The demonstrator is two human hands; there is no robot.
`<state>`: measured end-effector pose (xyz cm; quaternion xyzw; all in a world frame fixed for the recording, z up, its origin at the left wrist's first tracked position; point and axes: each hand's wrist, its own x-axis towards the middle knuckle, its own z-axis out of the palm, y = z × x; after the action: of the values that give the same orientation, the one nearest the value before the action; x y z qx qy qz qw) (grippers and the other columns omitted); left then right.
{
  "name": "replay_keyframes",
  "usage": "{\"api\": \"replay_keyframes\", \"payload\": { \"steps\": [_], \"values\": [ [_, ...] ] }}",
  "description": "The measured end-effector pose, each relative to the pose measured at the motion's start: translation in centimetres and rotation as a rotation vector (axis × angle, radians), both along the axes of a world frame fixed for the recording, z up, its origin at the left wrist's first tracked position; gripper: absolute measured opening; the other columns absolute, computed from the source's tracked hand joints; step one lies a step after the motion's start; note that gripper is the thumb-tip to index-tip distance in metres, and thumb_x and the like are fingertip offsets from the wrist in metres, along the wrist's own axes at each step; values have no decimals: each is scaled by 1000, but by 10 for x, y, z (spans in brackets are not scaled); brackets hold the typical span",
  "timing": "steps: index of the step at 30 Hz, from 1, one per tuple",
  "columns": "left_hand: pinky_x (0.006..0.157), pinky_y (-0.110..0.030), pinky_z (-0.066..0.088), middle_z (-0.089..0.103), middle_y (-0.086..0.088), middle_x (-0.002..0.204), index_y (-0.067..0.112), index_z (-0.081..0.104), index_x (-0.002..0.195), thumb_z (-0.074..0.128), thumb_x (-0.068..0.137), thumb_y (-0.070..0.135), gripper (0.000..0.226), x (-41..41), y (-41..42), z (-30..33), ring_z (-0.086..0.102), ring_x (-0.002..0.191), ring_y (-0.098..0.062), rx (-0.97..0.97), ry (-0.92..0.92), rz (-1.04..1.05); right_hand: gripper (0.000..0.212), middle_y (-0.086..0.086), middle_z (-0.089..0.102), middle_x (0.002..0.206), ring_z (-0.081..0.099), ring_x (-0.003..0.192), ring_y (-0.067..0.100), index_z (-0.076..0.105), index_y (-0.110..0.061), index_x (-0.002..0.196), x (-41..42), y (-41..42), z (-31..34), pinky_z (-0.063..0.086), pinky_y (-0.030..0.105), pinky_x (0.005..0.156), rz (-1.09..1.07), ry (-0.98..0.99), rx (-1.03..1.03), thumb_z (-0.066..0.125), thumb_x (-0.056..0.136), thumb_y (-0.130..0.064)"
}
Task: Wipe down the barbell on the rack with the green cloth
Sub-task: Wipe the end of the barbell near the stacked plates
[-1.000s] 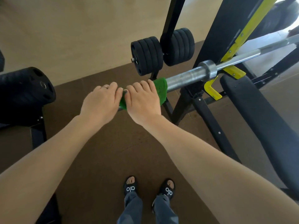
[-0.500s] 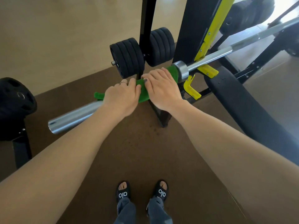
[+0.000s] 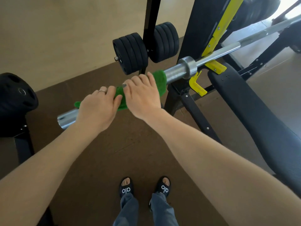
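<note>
Gym floor of brown matting (image 3: pixel 101 160), beige wall beyond. Nearest: black slides (image 3: pixel 126 187) marked "alo" in white. Above these, left hand (image 3: pixel 97 110) and right hand (image 3: pixel 143 97), each grip curled over the green cloth (image 3: pixel 160 79) wrapped round the barbell (image 3: pixel 175 72) sleeve. Bar resting on yellow hooks of the rack (image 3: pixel 213 66). Padded black bench (image 3: pixel 254 115) to the right. Farthest: black weight plates (image 3: pixel 130 53) stored on pegs.

Shiny, smooth metal on the barbell (image 3: pixel 176 72); fuzzy, matt fabric on the green cloth (image 3: pixel 160 79). Dull black rubbery finish on the weight plates (image 3: pixel 132 53), glossy yellow plastic on the rack hooks (image 3: pixel 197 86), matt padded bench (image 3: pixel 254 111).
</note>
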<state>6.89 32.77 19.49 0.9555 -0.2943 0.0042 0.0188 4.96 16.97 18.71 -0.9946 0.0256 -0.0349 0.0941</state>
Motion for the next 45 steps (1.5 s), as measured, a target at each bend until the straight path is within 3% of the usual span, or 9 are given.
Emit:
{"api": "replay_keyframes", "payload": {
  "steps": [7,12,16,23,28,31,33,36,45],
  "values": [
    [67,-48,53,61,-19,104,4,50,128,30,104,40,48,-29,101,4,62,82,-35,96,48,150,41,-4,60,120,47,121,24,58,-25,127,-16,88,-4,21,46,117,168,-24,53,25,105,-36],
    [74,-49,49,61,-24,99,-2,52,115,34,106,37,44,-36,76,6,61,84,-40,197,-44,206,42,-4,58,125,50,119,21,49,-23,138,-11,54,-3,31,40,110,362,-34,15,25,106,-38],
    [84,-49,46,59,-26,111,-3,49,126,38,105,40,49,-32,24,6,60,96,-42,245,-52,184,43,-3,56,127,48,122,21,47,-24,138,-9,6,-3,29,41,113,318,-36,-41,22,106,-39],
    [90,-46,50,58,-14,134,14,42,151,23,108,42,55,-6,10,17,62,111,-34,-66,179,66,46,-2,59,124,48,123,24,54,-25,129,-5,-21,0,24,46,116,80,-8,-78,17,105,-39],
    [72,-42,53,64,-3,102,18,57,120,29,110,35,34,3,82,19,63,84,-22,-209,223,136,48,-4,59,124,48,125,22,50,-26,133,-19,85,3,20,49,118,173,46,-41,15,105,-42],
    [78,-44,49,61,-3,102,16,56,119,30,110,35,34,17,112,19,60,90,-27,-310,242,336,42,-4,58,118,47,117,24,52,-25,130,-22,108,0,23,47,114,220,6,-13,21,106,-41],
    [79,-44,47,59,-2,104,17,56,124,28,111,38,37,21,114,19,58,94,-27,-316,269,405,43,-3,58,119,48,115,25,49,-24,134,-19,96,-1,28,44,111,300,0,-44,22,107,-43],
    [74,-38,39,58,-2,95,20,57,102,25,111,41,39,14,88,15,57,88,-27,-244,345,341,48,-3,56,124,50,117,21,43,-24,141,-12,58,-1,33,41,109,400,53,-70,20,106,-47],
    [72,-39,39,60,-1,90,23,57,98,21,109,45,44,18,57,8,56,84,-28,-248,328,294,47,-4,55,125,44,126,22,49,-28,133,2,-83,0,21,46,118,119,31,-97,14,106,-44]
  ]
}}
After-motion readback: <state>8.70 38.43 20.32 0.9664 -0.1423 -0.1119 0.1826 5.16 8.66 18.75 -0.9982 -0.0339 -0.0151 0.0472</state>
